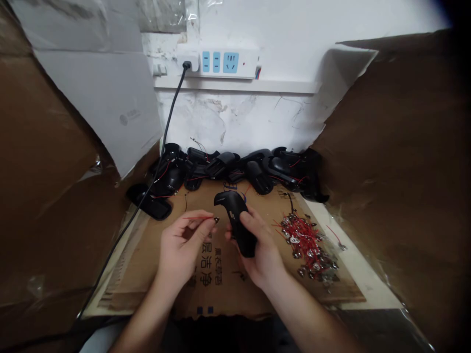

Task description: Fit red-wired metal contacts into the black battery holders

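Observation:
My left hand [184, 242] pinches a small metal contact [217, 220] with a red wire [196, 217] between thumb and fingertips. Just right of it, my right hand [259, 245] is wrapped round a black plastic housing [240, 226], which is tilted, with its curved end up and a small slot in its side facing left. The contact and the housing are close but apart. On the right of the cardboard sheet [147, 260] lies a pile of metal contacts with red wires [307, 245].
Black housings [221, 165], some with red wires, are heaped along the wall. A black cable [167, 127] runs from the power strip [230, 63] down the left side. Cardboard walls [415, 162] stand on both sides. One loose contact [342, 247] lies at the right.

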### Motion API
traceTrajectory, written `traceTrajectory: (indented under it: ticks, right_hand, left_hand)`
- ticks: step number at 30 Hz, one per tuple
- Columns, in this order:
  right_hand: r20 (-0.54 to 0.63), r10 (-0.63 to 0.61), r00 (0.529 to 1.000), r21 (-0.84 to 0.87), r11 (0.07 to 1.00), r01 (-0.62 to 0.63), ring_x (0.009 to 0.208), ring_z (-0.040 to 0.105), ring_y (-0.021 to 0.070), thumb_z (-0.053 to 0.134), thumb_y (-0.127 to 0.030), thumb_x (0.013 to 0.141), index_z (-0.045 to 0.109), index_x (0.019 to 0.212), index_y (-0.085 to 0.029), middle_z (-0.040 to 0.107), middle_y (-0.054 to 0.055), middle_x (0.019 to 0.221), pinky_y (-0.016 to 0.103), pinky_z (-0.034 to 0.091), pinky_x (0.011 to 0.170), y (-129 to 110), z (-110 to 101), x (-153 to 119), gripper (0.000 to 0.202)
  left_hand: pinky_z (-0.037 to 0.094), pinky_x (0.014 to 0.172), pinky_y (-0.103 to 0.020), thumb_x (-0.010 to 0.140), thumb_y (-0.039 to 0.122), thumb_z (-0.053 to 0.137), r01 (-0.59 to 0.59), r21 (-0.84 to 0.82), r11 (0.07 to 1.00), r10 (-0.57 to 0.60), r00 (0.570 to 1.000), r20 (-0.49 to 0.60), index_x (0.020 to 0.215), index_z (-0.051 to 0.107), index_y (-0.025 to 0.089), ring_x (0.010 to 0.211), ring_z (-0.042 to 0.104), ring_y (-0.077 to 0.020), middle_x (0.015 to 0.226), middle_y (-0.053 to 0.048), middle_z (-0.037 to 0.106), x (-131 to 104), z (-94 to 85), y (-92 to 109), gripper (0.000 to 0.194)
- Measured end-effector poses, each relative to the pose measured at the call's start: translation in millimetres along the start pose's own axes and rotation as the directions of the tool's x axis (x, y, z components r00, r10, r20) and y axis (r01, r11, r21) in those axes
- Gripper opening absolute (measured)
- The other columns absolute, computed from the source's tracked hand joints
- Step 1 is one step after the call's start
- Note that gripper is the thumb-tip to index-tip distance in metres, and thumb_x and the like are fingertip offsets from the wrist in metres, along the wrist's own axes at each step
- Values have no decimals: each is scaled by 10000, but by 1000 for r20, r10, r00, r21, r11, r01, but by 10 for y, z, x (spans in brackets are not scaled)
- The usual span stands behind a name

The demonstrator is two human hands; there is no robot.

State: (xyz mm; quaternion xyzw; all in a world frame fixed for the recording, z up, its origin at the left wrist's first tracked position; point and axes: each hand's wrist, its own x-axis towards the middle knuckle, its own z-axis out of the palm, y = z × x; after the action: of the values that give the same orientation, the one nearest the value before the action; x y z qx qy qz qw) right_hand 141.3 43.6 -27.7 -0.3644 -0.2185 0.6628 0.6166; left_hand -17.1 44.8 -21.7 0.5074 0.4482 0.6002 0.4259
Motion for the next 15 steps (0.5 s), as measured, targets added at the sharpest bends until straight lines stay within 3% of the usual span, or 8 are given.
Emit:
traceTrajectory:
  ticks: [3,6,9,11,13,15]
  right_hand:
    - [39,2,999,-49,999,0,577,640,133,960,-401,689,618,1191,-256,724,-20,872,263,525,560,-9,-4,-8,624]
    - [88,26,996,-6,1000,-25,722,671,160,882,-454,774,703,1064,-218,725,9,884,270,555,648,5,-15,-18,415]
    - [142,50,989,-22,999,-48,784,657,185,858,-553,830,754,1020,-213,716,18,883,292,558,689,43,-5,-43,404]
    - [158,30,987,-67,998,-19,800,659,189,936,-571,763,767,1071,-234,722,7,897,291,551,704,80,10,-67,488]
    - [136,24,990,-94,996,-12,858,674,181,1025,-492,662,778,1109,-247,740,-3,945,266,544,746,113,20,-90,567]
    - [104,79,991,-64,995,-73,901,685,180,1041,-435,629,792,1108,-242,762,2,983,256,547,777,129,19,-104,573]
  left_hand:
    - [629,704,-249,901,339,866,9,27,1000,-10,999,46,978,847,230,745,765,-165,874,-42,816,-42,37,-2,134]
    - [638,729,-267,932,320,826,-12,38,999,10,999,50,990,830,234,763,768,-173,908,-40,816,-73,60,2,104]
    - [610,684,-249,956,282,787,-65,108,992,58,996,64,1015,823,242,731,741,-156,930,-32,804,-95,53,3,80]
    - [599,698,-249,967,257,767,-134,188,973,113,987,116,1014,827,244,756,736,-159,938,-34,799,-114,48,5,78]
    - [602,784,-260,974,226,750,-219,257,941,180,969,167,1018,833,247,848,749,-174,960,-39,802,-134,51,8,96]
    - [605,842,-266,982,208,738,-265,276,924,226,960,165,1030,833,247,915,757,-181,977,-42,804,-148,63,16,113]
